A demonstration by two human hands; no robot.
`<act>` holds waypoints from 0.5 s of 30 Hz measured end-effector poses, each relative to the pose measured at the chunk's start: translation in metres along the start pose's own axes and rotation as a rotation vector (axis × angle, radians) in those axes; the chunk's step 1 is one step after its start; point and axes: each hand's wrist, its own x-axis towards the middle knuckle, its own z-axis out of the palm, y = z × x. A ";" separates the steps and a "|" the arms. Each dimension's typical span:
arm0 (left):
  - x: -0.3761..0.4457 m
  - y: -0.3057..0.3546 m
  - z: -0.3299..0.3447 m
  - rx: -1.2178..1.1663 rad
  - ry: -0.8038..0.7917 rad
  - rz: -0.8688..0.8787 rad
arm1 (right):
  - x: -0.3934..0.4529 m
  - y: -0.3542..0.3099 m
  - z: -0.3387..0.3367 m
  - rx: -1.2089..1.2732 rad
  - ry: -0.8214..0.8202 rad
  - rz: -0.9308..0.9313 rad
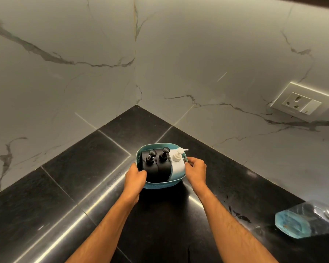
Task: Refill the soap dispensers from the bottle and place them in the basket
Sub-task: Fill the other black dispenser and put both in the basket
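A teal basket (156, 185) stands on the black counter near the corner of the marble walls. Inside it stand two black pump dispensers (150, 164) (164, 162) side by side and a white pump dispenser (178, 164) to their right. My left hand (135, 175) grips the basket's left rim. On the opposite side, my right hand (196, 169) holds the right rim by its handle. A clear bottle with blue liquid (304, 221) lies on its side at the right edge of the counter.
The black tiled counter (95, 168) ends against marble walls (65, 82) on the left and right, meeting in a corner behind the basket. A white wall socket (302, 103) sits on the right wall.
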 end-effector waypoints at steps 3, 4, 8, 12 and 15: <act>0.010 0.005 0.016 0.039 -0.047 0.033 | 0.003 0.012 -0.015 0.014 0.069 0.039; 0.010 0.010 0.024 0.053 -0.065 0.043 | 0.005 0.018 -0.021 0.020 0.096 0.044; 0.003 0.039 0.061 0.110 -0.186 0.053 | 0.012 0.035 -0.057 0.031 0.204 0.066; 0.004 0.059 0.107 0.166 -0.292 0.066 | 0.021 0.056 -0.097 0.036 0.326 0.101; 0.008 0.068 0.140 0.215 -0.348 0.060 | 0.027 0.070 -0.123 0.036 0.408 0.142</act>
